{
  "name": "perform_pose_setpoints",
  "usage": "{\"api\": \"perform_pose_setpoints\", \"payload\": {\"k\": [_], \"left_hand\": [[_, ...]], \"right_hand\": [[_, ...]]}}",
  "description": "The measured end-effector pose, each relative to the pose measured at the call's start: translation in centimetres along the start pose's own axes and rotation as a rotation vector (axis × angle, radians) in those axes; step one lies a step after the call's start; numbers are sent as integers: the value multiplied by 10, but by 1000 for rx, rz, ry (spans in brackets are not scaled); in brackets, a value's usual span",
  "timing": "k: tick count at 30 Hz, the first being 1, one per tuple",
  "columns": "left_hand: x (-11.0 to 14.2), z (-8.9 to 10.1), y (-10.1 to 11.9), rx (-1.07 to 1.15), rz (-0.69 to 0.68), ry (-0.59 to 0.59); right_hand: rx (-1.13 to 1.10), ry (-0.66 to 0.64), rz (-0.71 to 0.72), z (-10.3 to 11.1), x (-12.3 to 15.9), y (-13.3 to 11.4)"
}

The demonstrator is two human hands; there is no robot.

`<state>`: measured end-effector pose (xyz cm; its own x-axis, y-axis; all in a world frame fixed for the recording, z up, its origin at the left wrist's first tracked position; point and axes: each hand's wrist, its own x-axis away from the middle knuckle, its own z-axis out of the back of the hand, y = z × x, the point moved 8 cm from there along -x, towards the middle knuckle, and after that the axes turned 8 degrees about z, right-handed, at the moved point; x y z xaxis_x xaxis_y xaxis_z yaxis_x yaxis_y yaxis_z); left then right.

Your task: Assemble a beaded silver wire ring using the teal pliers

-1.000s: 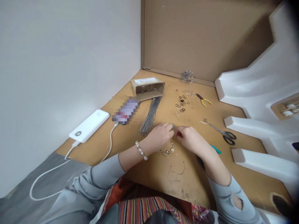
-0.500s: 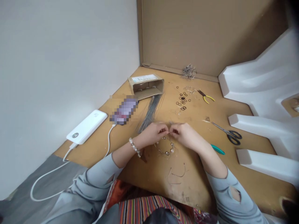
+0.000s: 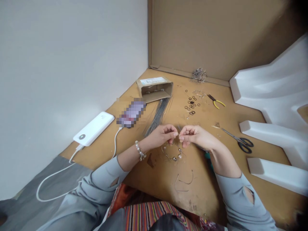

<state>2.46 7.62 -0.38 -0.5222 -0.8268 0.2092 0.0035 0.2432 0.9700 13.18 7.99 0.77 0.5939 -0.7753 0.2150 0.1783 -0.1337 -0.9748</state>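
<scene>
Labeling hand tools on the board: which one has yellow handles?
The pliers, far side of the cardboard sheet near the small black rings. The scissors, to the right, have black handles; both hands are well short of either tool.

Two hands, left hand [image 3: 160,136] and right hand [image 3: 196,137], one beaded wire loop [image 3: 172,153], one scissors [image 3: 238,140], one yellow-handled pliers [image 3: 216,101], one power bank [image 3: 93,128], one small carton [image 3: 155,88].

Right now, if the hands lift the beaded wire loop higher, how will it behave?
The beaded wire loop probably holds its curve, since thin wire looks springy. It seems light. Its beads may slide along it, as both hands pinch only the ends.
</scene>
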Motion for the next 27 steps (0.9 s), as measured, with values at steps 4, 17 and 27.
{"api": "perform_pose_setpoints", "payload": {"k": [4,17,27], "left_hand": [[1,-1,2,-21,-35,6],[-3,8,-6,-110,35,48],[-2,11,2,-11,-17,135]], "right_hand": [[0,-18,-7,-1,2,-2],[575,220,159,2,1,-13],[603,299,199,10,2,-16]]}}
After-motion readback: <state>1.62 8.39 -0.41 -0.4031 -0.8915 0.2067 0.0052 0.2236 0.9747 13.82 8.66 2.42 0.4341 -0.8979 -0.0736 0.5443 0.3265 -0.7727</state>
